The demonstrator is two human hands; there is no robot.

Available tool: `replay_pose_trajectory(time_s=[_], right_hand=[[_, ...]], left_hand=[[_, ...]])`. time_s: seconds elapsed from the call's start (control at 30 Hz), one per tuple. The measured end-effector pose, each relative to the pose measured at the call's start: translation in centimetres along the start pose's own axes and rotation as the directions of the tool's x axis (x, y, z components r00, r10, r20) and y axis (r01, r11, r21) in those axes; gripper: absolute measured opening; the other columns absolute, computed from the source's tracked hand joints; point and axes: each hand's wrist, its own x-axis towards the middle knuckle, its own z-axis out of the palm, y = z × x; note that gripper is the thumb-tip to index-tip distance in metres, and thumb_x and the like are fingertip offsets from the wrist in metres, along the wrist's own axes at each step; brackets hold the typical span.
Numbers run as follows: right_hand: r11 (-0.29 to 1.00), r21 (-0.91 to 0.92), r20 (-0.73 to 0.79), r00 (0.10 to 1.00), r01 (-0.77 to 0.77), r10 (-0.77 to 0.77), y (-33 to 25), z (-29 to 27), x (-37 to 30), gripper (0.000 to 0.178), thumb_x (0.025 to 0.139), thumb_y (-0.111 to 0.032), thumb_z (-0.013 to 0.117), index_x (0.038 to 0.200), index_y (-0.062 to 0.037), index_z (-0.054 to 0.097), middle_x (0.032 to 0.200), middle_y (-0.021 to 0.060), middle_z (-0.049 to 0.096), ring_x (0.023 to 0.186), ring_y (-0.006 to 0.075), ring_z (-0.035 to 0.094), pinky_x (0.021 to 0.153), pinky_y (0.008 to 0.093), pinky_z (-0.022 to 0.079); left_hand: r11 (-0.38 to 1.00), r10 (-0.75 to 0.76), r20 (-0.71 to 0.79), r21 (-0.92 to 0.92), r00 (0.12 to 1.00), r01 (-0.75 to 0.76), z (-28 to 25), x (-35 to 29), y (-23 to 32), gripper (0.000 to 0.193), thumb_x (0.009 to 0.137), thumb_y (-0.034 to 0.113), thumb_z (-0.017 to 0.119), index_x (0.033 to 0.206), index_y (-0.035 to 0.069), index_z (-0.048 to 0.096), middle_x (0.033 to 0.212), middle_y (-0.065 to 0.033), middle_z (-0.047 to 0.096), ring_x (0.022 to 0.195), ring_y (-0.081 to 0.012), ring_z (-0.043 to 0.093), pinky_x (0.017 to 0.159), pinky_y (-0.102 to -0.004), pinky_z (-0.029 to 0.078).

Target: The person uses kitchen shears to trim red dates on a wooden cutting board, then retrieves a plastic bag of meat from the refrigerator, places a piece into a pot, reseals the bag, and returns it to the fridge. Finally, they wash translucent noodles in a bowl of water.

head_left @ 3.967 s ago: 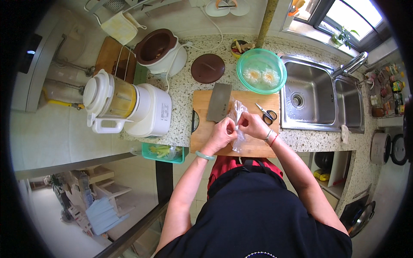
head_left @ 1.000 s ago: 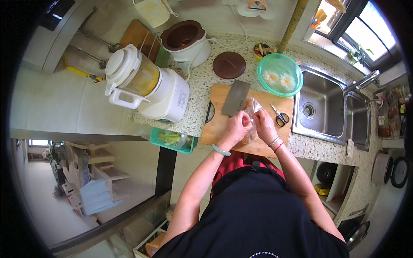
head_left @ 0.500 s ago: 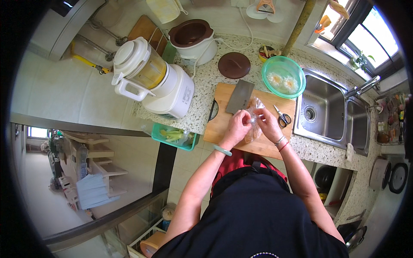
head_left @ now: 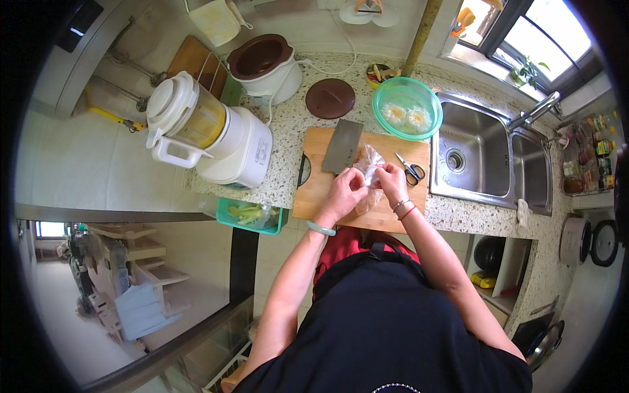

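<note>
Over a wooden cutting board (head_left: 314,196), both my hands pinch a clear plastic bag (head_left: 369,157) with something orange-brown inside. My left hand (head_left: 344,193) is closed on the bag's left side, its wrist wearing a pale green bangle. My right hand (head_left: 392,184) grips the bag from the right, fingers pressed together. The bag's contents are partly hidden by my fingers. Just beyond my left hand lies a cleaver (head_left: 343,145), flat on the board. Scissors (head_left: 411,170) with black handles rest to the right of my right hand.
A green basin (head_left: 406,93) with white and orange pieces stands behind the board, beside a steel sink (head_left: 473,141). To the left are a blender (head_left: 219,141), a slow cooker (head_left: 265,69) and its brown lid (head_left: 330,98). A green bin (head_left: 252,226) hangs at the counter's front edge.
The view has shifted, so the counter things sit further left in the picture. My hands stay over the board, still pinching the bag, with slightly changed finger positions.
</note>
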Motion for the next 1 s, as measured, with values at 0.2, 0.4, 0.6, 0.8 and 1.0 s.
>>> replay_pose_trajectory(time_s=[0.2, 0.4, 0.6, 0.8, 1.0], right_hand=[[0.95, 0.306, 0.233, 0.973, -0.068, -0.005, -0.2, -2.5, -0.5, 0.016, 0.09, -0.013, 0.05, 0.092, -0.0009, 0.06, 0.085, 0.0046, 0.064, 0.074, 0.0121, 0.062, 0.071, 0.0256, 0.054], [0.997, 0.057, 0.559, 0.829, -0.047, 0.007, -5.5, -3.8, -3.7, 0.019, 0.088, -0.013, 0.053, 0.1, -0.0015, 0.062, 0.092, 0.0053, 0.067, 0.081, 0.0116, 0.062, 0.076, 0.0254, 0.05], [0.852, -0.274, 0.428, 0.85, 0.446, -0.308, -3.7, -3.3, -1.5, 0.031, 0.082, -0.003, 0.064, 0.112, -0.0046, 0.062, 0.096, 0.0032, 0.062, 0.08, 0.0093, 0.06, 0.072, 0.0248, 0.051], [0.606, -0.529, 0.342, 0.803, 0.594, -0.489, -3.0, -1.7, -1.1, 0.015, 0.078, -0.009, 0.07, 0.087, -0.0017, 0.06, 0.082, 0.0108, 0.059, 0.069, 0.0223, 0.062, 0.064, 0.0337, 0.05], [0.799, -0.396, 0.231, 0.891, 0.453, -0.39, -2.0, -2.7, -0.7, 0.022, 0.077, -0.013, 0.073, 0.084, -0.0021, 0.055, 0.073, 0.0058, 0.055, 0.063, 0.0164, 0.058, 0.06, 0.0297, 0.049]], left_hand=[[0.709, -0.369, -0.033, -0.657, 0.929, 0.259, 0.4, 0.5, -1.0, 0.015, 0.089, 0.01, 0.064, 0.098, 0.004, 0.054, 0.086, -0.0056, 0.064, 0.082, -0.0136, 0.064, 0.076, -0.0266, 0.054], [0.679, -0.434, 0.088, -0.622, 0.897, 0.389, -0.8, 1.1, 1.5, 0.02, 0.087, 0.009, 0.064, 0.104, 0.005, 0.055, 0.092, -0.0061, 0.065, 0.083, -0.0154, 0.065, 0.073, -0.0254, 0.052], [0.738, 0.198, 0.141, 0.629, 0.97, -0.243, -2.3, 1.6, 6.7, 0.027, 0.074, -0.002, 0.064, 0.099, 0.011, 0.064, 0.089, -0.0005, 0.063, 0.087, -0.0203, 0.06, 0.088, -0.0371, 0.047], [0.45, 0.546, 0.146, 0.78, 0.825, -0.435, -2.7, 3.0, 8.2, 0.032, 0.073, 0.002, 0.065, 0.101, 0.018, 0.065, 0.103, -0.0006, 0.062, 0.106, -0.0198, 0.055, 0.106, -0.0463, 0.027], [0.868, 0.475, -0.6, 0.439, 0.644, -0.231, -2.9, 1.9, 7.6, 0.048, 0.086, 0.017, 0.069, 0.129, 0.008, 0.049, 0.126, -0.0102, 0.05, 0.121, -0.0237, 0.044, 0.102, -0.0397, 0.034]])
